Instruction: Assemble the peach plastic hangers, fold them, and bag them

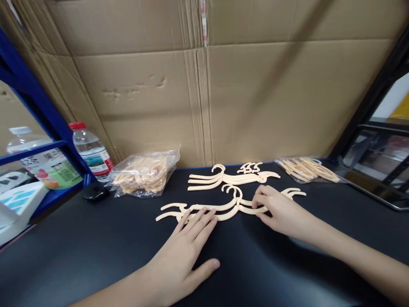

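Note:
Two cream folding hangers (pixel 227 215) lie one close behind the other on the black table, hooks pointing away from me. My left hand (pixel 188 249) rests flat on their left arms, fingers stretched out and thumb spread to the side. On the right, the fingers and thumb of my right hand (pixel 279 209) are curled round the right arm of the nearer hanger. That hand hides part of both right arms; their forked ends show beyond it. Farther back lie several more cream hanger pieces (pixel 206 182), stacked side by side, with small loose hooks (pixel 251 167) behind them.
A clear bag of cream parts (pixel 143 172) sits at the back left, beside a red-capped water bottle (pixel 91 151) and a black mouse (pixel 95 192). Another bag of slim pieces (pixel 308 169) lies back right, near a dark tablet-like panel (pixel 378 164). Cardboard (pixel 143 98) walls the back.

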{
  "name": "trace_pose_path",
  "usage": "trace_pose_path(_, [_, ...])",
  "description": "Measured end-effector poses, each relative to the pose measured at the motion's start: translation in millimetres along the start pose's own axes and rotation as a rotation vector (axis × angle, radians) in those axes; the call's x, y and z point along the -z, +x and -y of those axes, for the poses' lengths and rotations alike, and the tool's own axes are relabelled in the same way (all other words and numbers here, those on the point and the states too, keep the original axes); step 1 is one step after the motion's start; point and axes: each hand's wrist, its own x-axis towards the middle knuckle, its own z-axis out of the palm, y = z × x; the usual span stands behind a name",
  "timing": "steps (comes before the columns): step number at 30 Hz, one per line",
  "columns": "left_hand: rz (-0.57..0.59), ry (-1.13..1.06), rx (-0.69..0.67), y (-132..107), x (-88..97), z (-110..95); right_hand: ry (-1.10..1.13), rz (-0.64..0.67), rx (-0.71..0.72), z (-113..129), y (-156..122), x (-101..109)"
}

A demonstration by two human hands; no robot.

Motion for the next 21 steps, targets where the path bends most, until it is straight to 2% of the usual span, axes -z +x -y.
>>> trace_pose_path(7, [0.007, 0.098, 0.010, 3, 2.2, 9, 0.043, 0.025, -0.039, -11, 1, -1])
trace_pose_path(15, [-0.201, 0.188, 0.019, 12, 0.7, 27, 0.114, 0.040, 0.016, -1, 4, -4])
trace_pose_path(21, [-0.266, 0.141, -0.042, 15, 4.5, 36, 0.171, 0.029, 0.032, -1, 4, -7])
